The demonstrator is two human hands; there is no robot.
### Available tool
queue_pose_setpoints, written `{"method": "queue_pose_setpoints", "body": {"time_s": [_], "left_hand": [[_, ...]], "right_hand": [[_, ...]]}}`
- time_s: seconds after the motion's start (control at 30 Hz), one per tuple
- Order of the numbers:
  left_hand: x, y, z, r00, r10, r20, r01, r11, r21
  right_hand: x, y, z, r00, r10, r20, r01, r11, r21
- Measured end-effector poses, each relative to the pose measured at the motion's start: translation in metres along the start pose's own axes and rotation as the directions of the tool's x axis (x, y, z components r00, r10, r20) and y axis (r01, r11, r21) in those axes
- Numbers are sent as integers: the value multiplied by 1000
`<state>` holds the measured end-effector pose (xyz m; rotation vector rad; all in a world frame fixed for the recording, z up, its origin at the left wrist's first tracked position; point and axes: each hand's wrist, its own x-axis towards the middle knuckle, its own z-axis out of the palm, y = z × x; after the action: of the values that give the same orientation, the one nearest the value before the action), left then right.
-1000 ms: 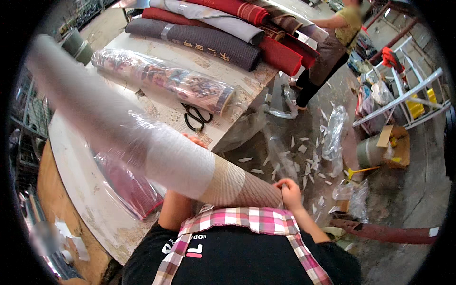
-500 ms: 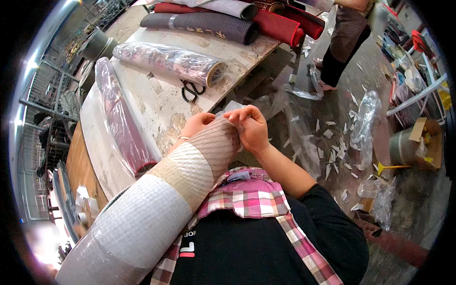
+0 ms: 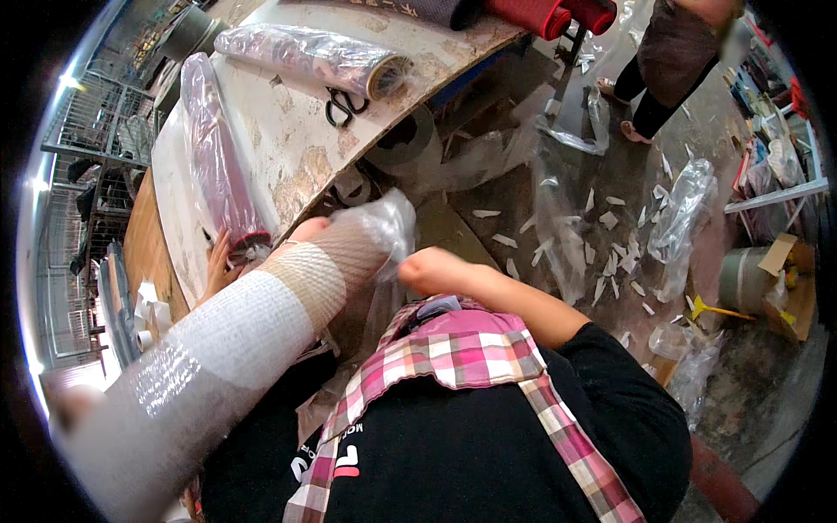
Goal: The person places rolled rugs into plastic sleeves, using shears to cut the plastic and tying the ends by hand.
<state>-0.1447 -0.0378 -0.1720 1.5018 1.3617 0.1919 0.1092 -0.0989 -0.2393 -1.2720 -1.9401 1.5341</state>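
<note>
A thick rolled rug (image 3: 296, 283), banded in brown, beige, white and grey, slants from the lower left up to the middle. Clear plastic film (image 3: 394, 218) bunches loosely over its upper end. Beside that end my right hand (image 3: 432, 270) is closed, its fingers curled at the edge of the film. My left hand (image 3: 309, 228) shows only in part behind the roll's upper end, and its fingers are hidden. Another hand (image 3: 220, 263), apparently another person's, reaches with fingers spread beside the red wrapped roll (image 3: 216, 161) on the table.
A worn table (image 3: 301, 161) carries another wrapped roll (image 3: 309, 59), black-handled scissors (image 3: 342, 106) and dark and red rolls at the back. Pale scraps and plastic sheeting (image 3: 684, 227) litter the floor at right. A person (image 3: 676, 65) stands back right; a cardboard box (image 3: 792, 288) is far right.
The rug's upper end has shifted left and down, with film now puffed out over it. My hands have moved apart, the left behind the roll. A hand has appeared by the red wrapped roll.
</note>
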Motion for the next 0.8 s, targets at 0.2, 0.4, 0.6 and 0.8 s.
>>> {"method": "queue_pose_setpoints", "body": {"time_s": [0.2, 0.4, 0.6, 0.8], "left_hand": [[-36, -33, -48, 936, 13, -351, -164, 900, -404], [-41, -40, -77, 795, 79, -602, -439, 759, -481], [-24, -45, -54, 741, 114, -662, -502, 749, -433], [-15, -48, 8, 764, 18, -645, -479, 686, -548]], "right_hand": [[-16, -95, -6, 888, -406, 215, 406, 913, 49], [42, -66, 28, 930, -367, -11, 350, 878, 326], [56, -126, 9, 861, -509, -5, 509, 860, -41], [22, -114, 6, 959, -254, 129, 237, 962, 132]]}}
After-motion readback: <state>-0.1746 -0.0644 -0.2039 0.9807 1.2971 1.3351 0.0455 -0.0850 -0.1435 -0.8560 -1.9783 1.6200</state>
